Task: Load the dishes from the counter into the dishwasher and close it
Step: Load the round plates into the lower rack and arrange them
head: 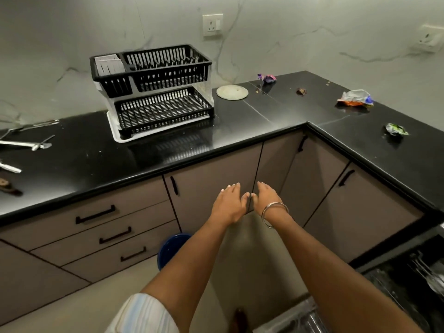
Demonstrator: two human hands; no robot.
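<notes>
Both arms reach forward and slightly inward, bare from the elbow down, so the hands meet side by side. The left hand [228,204] is held palm down, fingers straight and close together, empty. The right hand [265,197] lies just beside it, also palm down with fingers extended, holding nothing. The two thumbs come together between the hands and seem to touch, though the view is too small to be sure. A thin metal bangle [274,212] circles the right wrist.
</notes>
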